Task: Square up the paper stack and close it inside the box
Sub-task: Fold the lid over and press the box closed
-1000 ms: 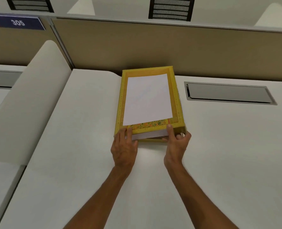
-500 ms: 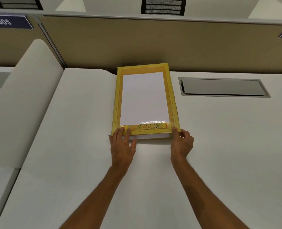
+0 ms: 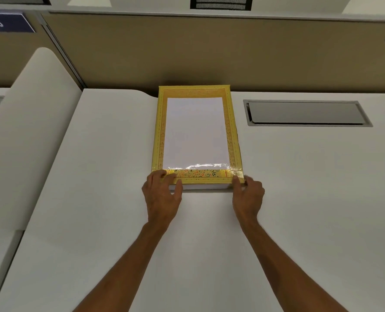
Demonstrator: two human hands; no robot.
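Observation:
A flat yellow box [image 3: 232,140] with a gold patterned border lies on the white desk, its far end against the partition. Through its clear window the white paper stack [image 3: 196,131] shows, lying straight. A white strip [image 3: 205,187] shows under the lid's near edge. My left hand [image 3: 162,197] rests its fingers on the near left corner of the lid. My right hand [image 3: 247,197] grips the near right corner, thumb on top.
The white desk [image 3: 299,199] spreads wide around the box. A grey recessed cable hatch [image 3: 306,112] sits to the right of the box. A tan partition [image 3: 209,52] stands behind. A curved white divider [image 3: 29,136] rises on the left.
The skewed paper now lies straight in the window. The lid's near edge came down lower over the white stack, and both hands moved out to its near corners.

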